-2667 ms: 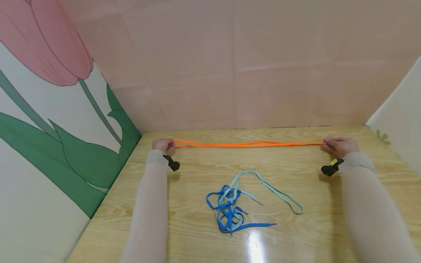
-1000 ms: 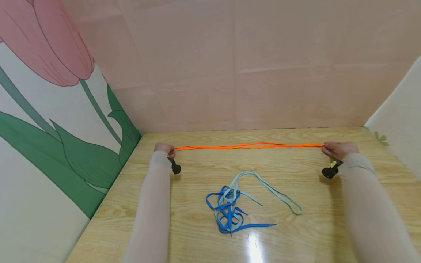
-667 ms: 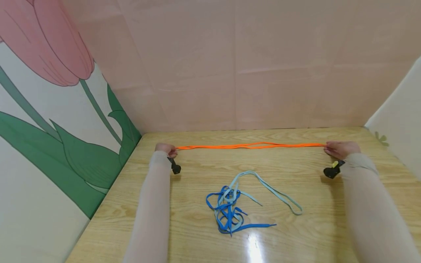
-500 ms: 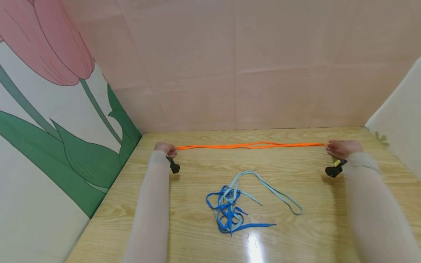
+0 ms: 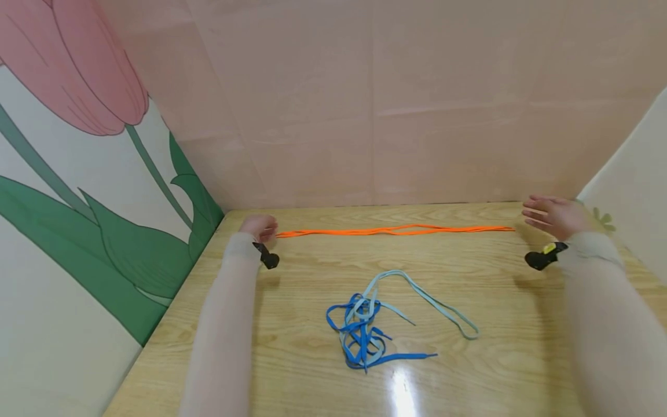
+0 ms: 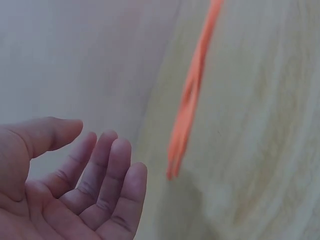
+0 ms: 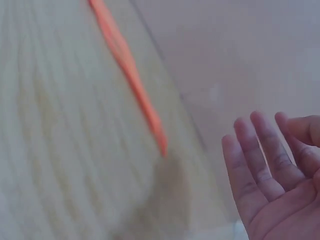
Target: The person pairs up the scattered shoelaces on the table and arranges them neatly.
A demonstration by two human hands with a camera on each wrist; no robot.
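You let go of both ends and lifted your hands away: left hand and right hand hung empty, fingers spread. The orange lace lay straight along the counter's far edge. Laying-out looked finished; the blue laces seemingly needed gathering next.

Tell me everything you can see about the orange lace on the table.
The orange lace is a thin flat cord, bright orange, fabric by its look. It is folded into several strands lying side by side, stretched out nearly straight across the far part of the wooden table, near the pink wall. It lies flat on the wood. Neither hand holds it: the left hand is open close to its left end, and the right hand is open, apart from its right end.
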